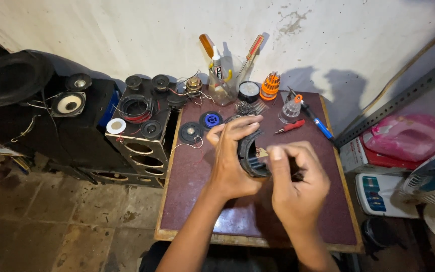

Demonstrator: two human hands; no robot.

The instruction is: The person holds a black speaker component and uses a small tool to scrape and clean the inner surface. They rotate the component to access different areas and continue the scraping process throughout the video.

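Head view: both hands meet above the middle of the dark red table (187, 201); the left hand (232, 156) wraps its fingers over a black ribbed ring (247, 156), probably a speaker part, holding it up off the table; the right hand (298, 186) pinches the ring's near edge; a blue-centred speaker (211, 120) and a red screwdriver (289, 127) lie beyond, well apart.

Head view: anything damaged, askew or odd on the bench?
The dark table top is worn and scuffed along its near edge. Loose speaker drivers with trailing wires lie at the back left. Both hands, left hand and right hand, hold a black ring-shaped part. Nothing looks spilled.
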